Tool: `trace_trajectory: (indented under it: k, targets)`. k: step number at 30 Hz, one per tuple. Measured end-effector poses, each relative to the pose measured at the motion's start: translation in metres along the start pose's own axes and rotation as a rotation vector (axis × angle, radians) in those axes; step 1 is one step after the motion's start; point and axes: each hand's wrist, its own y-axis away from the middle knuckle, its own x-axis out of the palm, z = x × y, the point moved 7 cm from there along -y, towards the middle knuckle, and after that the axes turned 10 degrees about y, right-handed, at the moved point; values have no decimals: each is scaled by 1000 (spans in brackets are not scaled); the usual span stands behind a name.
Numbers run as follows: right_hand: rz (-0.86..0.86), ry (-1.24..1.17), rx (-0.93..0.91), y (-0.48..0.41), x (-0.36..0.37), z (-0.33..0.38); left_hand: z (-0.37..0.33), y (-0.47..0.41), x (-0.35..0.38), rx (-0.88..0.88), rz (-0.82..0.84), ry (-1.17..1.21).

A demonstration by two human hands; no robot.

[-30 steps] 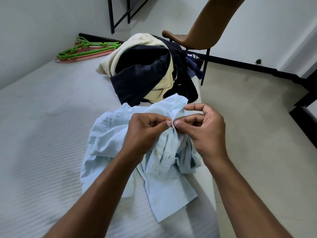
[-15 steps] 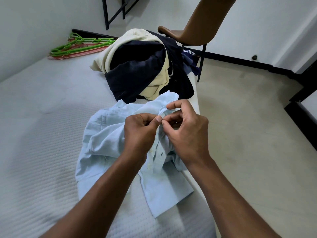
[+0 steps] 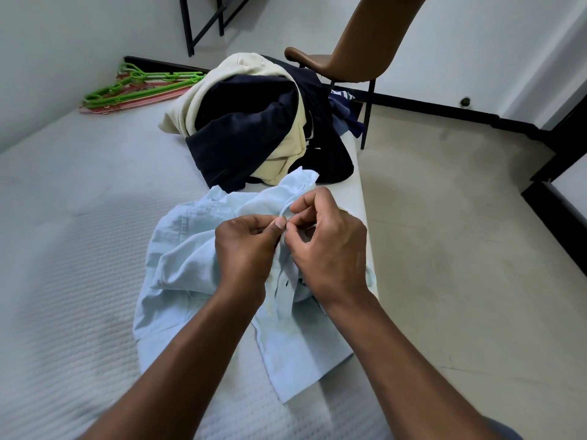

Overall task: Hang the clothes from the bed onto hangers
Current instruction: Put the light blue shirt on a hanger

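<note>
Lying crumpled on the bed near its right edge, a light blue button-up shirt is being pinched at its front placket. The fabric strip is being held between the curled fingers of the left hand and the right hand, which are touching. Green and pink hangers are lying well apart, beyond a pile of dark and cream clothes.

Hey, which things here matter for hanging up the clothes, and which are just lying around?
Job: light blue shirt, pinched by left hand and right hand; clothes pile; hangers; bed.
Lying about: brown chair; black metal frame.
</note>
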Motion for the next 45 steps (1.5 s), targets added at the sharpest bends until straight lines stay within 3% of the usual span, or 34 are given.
trace_trajectory:
  k: [5, 10, 16, 22, 30, 41, 45]
  targets:
    - [25, 25, -27, 5, 7, 3, 13, 2, 0, -148, 6, 106]
    - [72, -189, 166, 9, 8, -7, 19, -1, -3, -213, -42, 134]
    - [140, -288, 391, 6, 4, -22, 11, -2, 1, -149, 13, 120]
    - [160, -205, 354, 6, -2, -22, 5, -2, 4, -116, 89, 106]
    - [325, -850, 673, 10, 17, -49, -2, -3, 8, -85, 191, 112]
    - [296, -584, 495, 9, 16, -51, -2, -3, 9, -81, 206, 91]
    - [320, -624, 469, 8, 17, -46, 1, -4, 7, -70, 137, 107]
